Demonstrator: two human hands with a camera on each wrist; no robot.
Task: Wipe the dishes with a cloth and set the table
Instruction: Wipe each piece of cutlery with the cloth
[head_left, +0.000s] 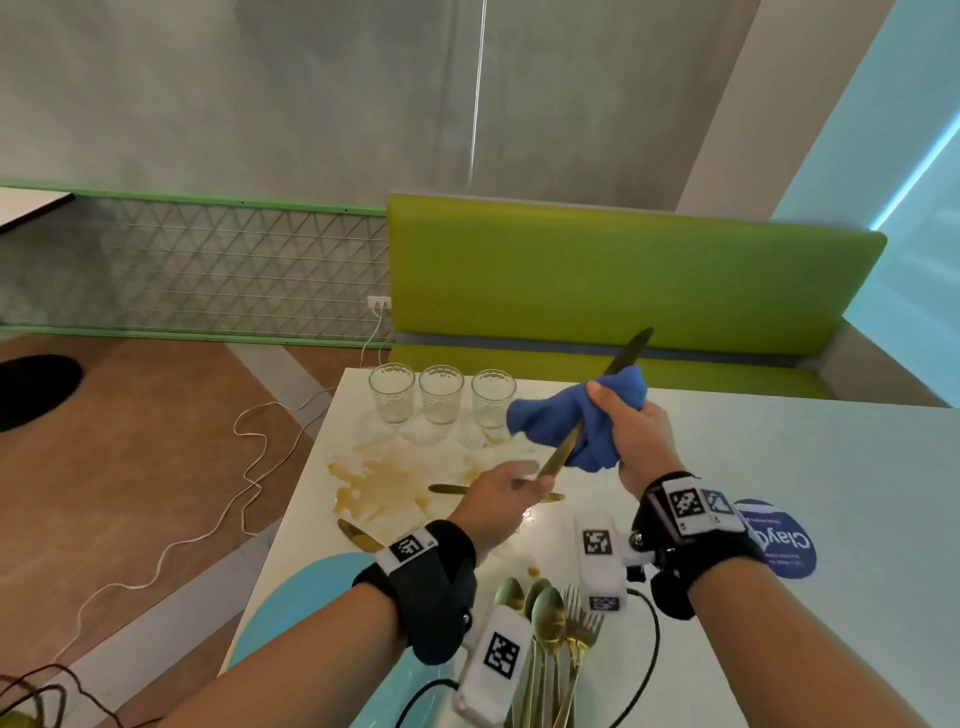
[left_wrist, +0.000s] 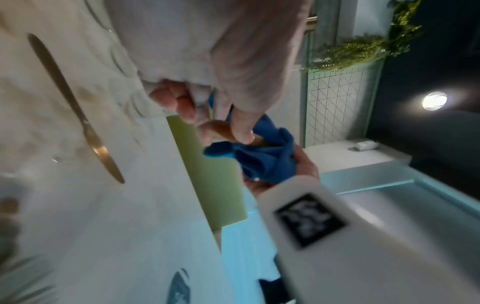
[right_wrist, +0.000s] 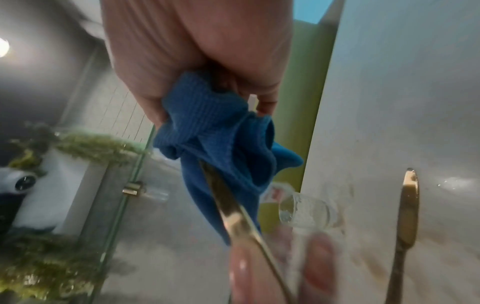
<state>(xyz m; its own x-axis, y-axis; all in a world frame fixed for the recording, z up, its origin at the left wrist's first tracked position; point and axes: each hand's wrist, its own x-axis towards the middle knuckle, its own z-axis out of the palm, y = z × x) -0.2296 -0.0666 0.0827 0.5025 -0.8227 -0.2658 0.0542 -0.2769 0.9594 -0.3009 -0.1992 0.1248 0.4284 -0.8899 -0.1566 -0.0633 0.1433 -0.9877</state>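
My left hand (head_left: 532, 482) pinches the handle end of a gold knife (head_left: 561, 452) held slanting up over the white table (head_left: 779, 452). My right hand (head_left: 610, 408) grips a blue cloth (head_left: 545, 415) bunched round the knife's middle; the blade tip (head_left: 641, 338) sticks out above the cloth. From the right wrist, the cloth (right_wrist: 221, 139) wraps the knife (right_wrist: 228, 207), and the left fingers (right_wrist: 249, 273) hold its lower end. From the left wrist, the cloth (left_wrist: 265, 158) sits just past my pinching fingers (left_wrist: 239, 123).
Two more gold knives (head_left: 447, 489) (head_left: 358, 535) lie by a brown spill (head_left: 384, 478). Three glasses (head_left: 440, 392) stand along the far edge. Gold spoons and forks (head_left: 545, 623) lie near me, beside a pale blue plate (head_left: 311, 597). A green bench (head_left: 623, 270) faces the table.
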